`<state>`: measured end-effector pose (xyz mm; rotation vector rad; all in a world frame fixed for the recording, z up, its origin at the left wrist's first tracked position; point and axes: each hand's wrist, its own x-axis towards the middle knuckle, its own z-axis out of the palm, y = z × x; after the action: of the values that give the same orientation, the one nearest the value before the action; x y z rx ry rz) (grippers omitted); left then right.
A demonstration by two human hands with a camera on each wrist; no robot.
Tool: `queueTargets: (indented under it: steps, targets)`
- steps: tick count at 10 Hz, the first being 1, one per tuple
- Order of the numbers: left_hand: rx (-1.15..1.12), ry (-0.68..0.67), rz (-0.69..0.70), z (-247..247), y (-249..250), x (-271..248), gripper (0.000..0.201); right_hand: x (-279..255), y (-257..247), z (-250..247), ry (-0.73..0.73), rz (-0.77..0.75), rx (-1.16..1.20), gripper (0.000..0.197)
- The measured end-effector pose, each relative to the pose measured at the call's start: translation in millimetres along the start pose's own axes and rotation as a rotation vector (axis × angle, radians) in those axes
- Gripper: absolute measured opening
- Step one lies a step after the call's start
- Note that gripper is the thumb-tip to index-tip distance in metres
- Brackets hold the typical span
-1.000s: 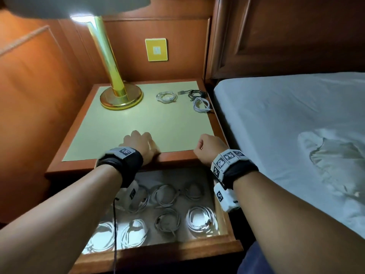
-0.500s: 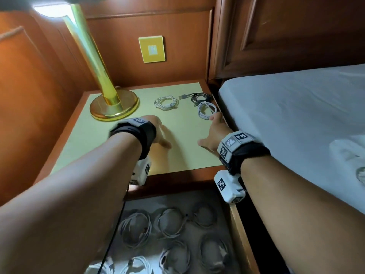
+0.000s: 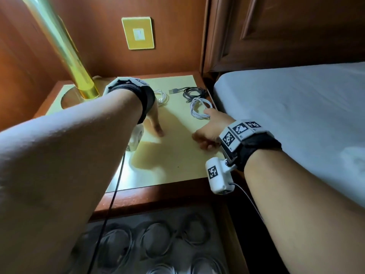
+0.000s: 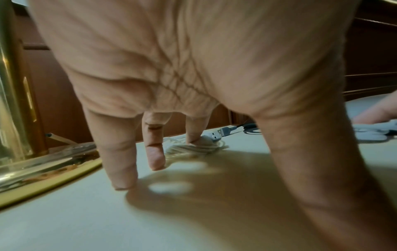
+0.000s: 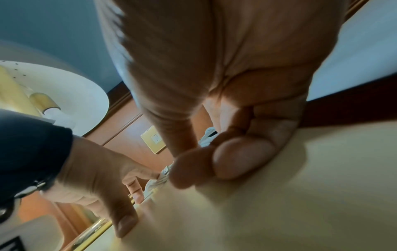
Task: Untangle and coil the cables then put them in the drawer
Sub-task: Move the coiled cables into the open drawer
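Observation:
Three cables lie at the back right of the nightstand top [image 3: 177, 165]: a white coil [image 3: 162, 96], a loose black USB cable [image 3: 192, 92] and a second white coil [image 3: 198, 110]. My left hand [image 3: 158, 129] stands on straight fingertips [image 4: 124, 178] on the top, and one finger touches the first white coil [image 4: 193, 146]. My right hand [image 3: 205, 127] rests on the top beside the second coil, with one fingertip on it. Its other fingers [image 5: 240, 159] are curled under and hold nothing that shows. The open drawer [image 3: 233, 246] below holds several coiled cables [image 3: 156, 240].
A brass lamp [image 3: 65, 56] stands at the back left, its base [image 4: 43, 178] close to my left hand. The bed [image 3: 296, 107] runs along the right side. Wood panelling with a yellow wall plate [image 3: 138, 33] closes the back.
Both hands left the nightstand's front edge and moved forward across the top to the cables. The head view came closer, so the drawer now sits at the bottom.

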<state>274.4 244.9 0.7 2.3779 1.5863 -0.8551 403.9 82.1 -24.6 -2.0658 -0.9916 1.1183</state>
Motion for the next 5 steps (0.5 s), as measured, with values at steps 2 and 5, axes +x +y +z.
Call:
queueTargets:
  steps: [2,5]
  targets:
    - [-0.144,0.168,-0.070,21.1,-18.6,-7.8,0.127,-8.8,5.0,-0.4,0.043,0.043,0.117,0.058]
    - [-0.267,0.370,0.063,101.4,-27.3,-100.7,0.019,-75.8,8.0,29.4,-0.079,-0.019,-0.190,0.011]
